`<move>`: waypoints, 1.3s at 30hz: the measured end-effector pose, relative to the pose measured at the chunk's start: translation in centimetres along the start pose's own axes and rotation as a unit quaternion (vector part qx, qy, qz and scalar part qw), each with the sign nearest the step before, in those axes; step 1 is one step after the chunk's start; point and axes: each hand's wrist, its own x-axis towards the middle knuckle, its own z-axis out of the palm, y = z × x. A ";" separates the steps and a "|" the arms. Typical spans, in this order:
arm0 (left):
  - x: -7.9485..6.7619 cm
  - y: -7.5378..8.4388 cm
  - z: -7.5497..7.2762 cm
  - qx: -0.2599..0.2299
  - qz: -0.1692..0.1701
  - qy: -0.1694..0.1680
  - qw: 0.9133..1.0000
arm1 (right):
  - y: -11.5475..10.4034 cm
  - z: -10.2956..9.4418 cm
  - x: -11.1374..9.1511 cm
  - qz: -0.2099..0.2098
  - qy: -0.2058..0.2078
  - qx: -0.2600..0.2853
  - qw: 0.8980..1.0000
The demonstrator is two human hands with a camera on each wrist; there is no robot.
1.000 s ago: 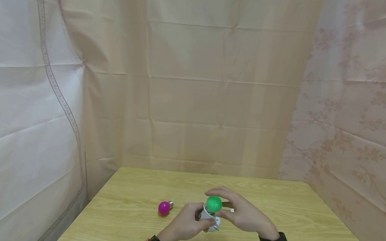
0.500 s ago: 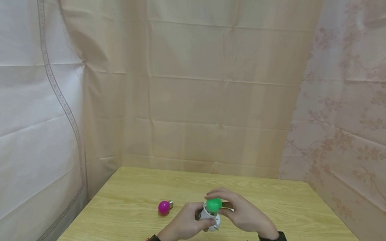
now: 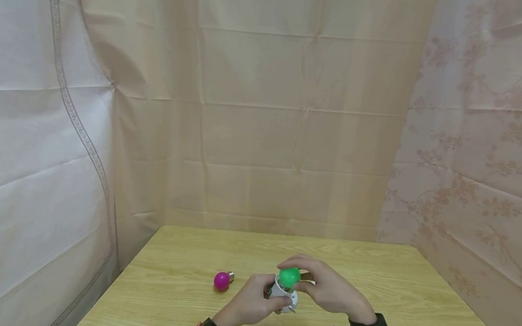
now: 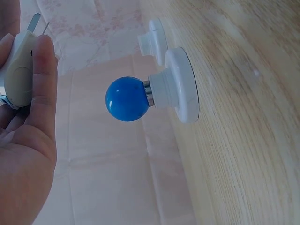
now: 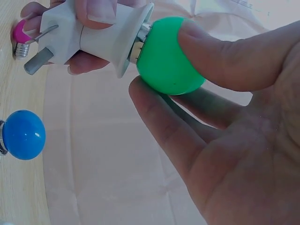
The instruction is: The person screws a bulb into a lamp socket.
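Observation:
My left hand [image 3: 257, 299] grips a white plug-in lamp holder [image 5: 101, 35], whose two metal pins point away from the bulb end. A green light bulb [image 3: 289, 278] sits at the holder's wide mouth, part of its metal base showing inside the rim in the right wrist view. My right hand [image 3: 332, 288] pinches this bulb between thumb and fingers. The left wrist view shows only the pin end of the holder [image 4: 21, 70] in the left hand; the green bulb is outside that view.
On the wooden table [image 3: 174, 256] a magenta bulb [image 3: 222, 281] lies to the left. A blue bulb [image 4: 126, 99] stands in a round white base [image 4: 183, 84], with another white base [image 4: 157, 41] beyond it. Curtains hang around the table.
The green bulb sits slightly lower toward the holder than a second ago, and my right fingers have shifted a little on it. My left hand stays in place with the holder.

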 end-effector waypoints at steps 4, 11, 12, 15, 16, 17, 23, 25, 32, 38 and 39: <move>0.3 -2.1 0.2 0.009 -0.003 0.002 1.000 | 1.6 0.1 -0.1 0.014 0.009 -0.022 1.000; 0.2 -0.5 0.2 0.005 -0.003 0.004 1.000 | 2.1 0.3 -0.1 0.029 0.024 -0.038 0.999; 0.2 -0.4 0.2 0.005 -0.003 0.004 1.000 | 2.1 0.3 -0.1 0.031 0.024 -0.038 0.999; 0.2 -0.6 0.2 0.011 -0.005 0.007 1.000 | 2.1 0.3 -0.1 0.034 0.023 -0.035 0.999; 0.3 -0.9 0.2 0.014 -0.006 0.008 1.000 | 2.0 0.3 -0.1 0.033 0.023 -0.036 0.999; 0.3 -1.1 0.2 0.016 -0.007 0.009 1.000 | 1.9 0.3 -0.1 0.032 0.023 -0.036 0.999; 0.5 -2.2 0.2 0.016 -0.011 0.006 1.000 | 0.1 0.1 -0.1 0.009 0.007 -0.016 1.000; 0.4 -2.1 0.1 0.017 -0.011 0.006 1.000 | -0.5 0.0 -0.1 0.002 -0.004 -0.006 1.000; 0.0 0.5 0.0 0.011 -0.004 0.006 1.000 | -0.8 -0.2 0.0 -0.009 -0.016 0.005 1.000; -0.2 1.4 0.0 0.004 0.001 0.003 1.000 | -0.6 -0.2 0.0 0.003 -0.015 0.007 1.000; -0.2 1.4 0.0 0.003 0.000 0.003 1.000 | -0.6 -0.2 0.0 0.004 -0.014 0.008 1.000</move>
